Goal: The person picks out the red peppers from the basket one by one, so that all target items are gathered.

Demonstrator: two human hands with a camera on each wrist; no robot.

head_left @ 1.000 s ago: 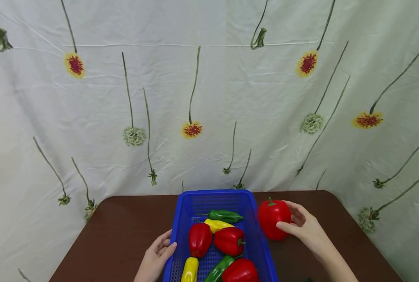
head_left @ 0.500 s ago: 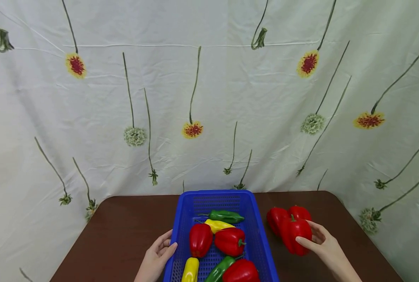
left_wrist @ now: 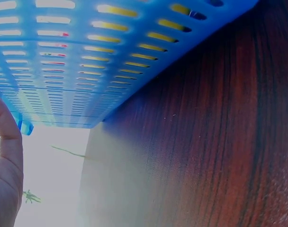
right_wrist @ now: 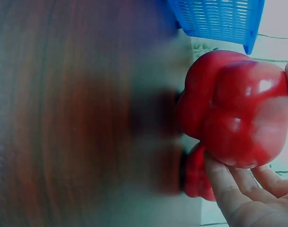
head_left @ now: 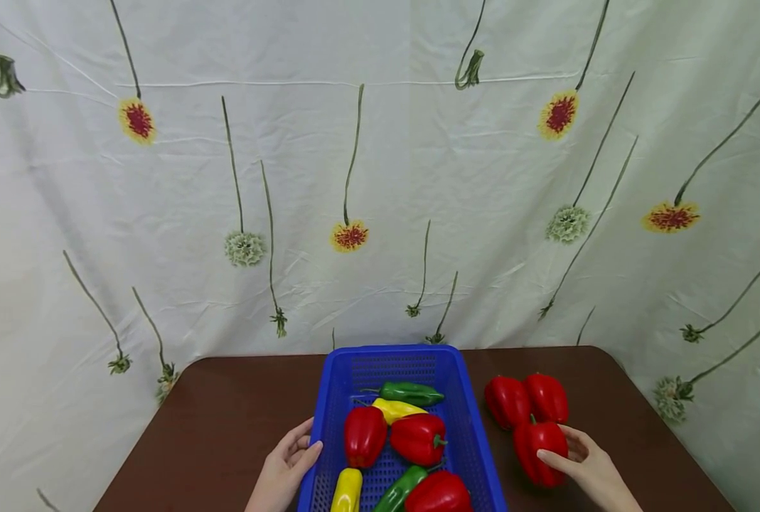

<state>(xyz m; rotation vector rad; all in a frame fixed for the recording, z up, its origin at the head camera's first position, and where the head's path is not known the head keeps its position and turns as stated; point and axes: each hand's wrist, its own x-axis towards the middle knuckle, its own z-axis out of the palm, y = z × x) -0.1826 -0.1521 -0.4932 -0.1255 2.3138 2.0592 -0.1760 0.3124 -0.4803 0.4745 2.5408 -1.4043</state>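
My right hand (head_left: 587, 466) grips a red bell pepper (head_left: 538, 455) between thumb and fingers, stem upward, at the right of the table. In the right wrist view the held bell pepper (right_wrist: 238, 109) shows its lobed underside. Two more red bell peppers, one on the left (head_left: 507, 402) and one on the right (head_left: 547, 398), lie just beyond it. My left hand (head_left: 284, 466) holds the left rim of a blue plastic basket (head_left: 472, 412), thumb on top. Inside are red bell peppers (head_left: 363, 435), yellow peppers (head_left: 346, 491) and green peppers (head_left: 411, 392).
The brown wood-grain table (head_left: 239, 405) has its rounded far edge close to a white cloth (head_left: 386, 178) printed with flowers. The basket stands mid-table, its slotted side wall (left_wrist: 68, 66) filling the top of the left wrist view.
My right hand has carried the red bell pepper from beside the basket to the right and nearer, uncovering two red bell peppers behind it. The left hand has stayed on the basket.
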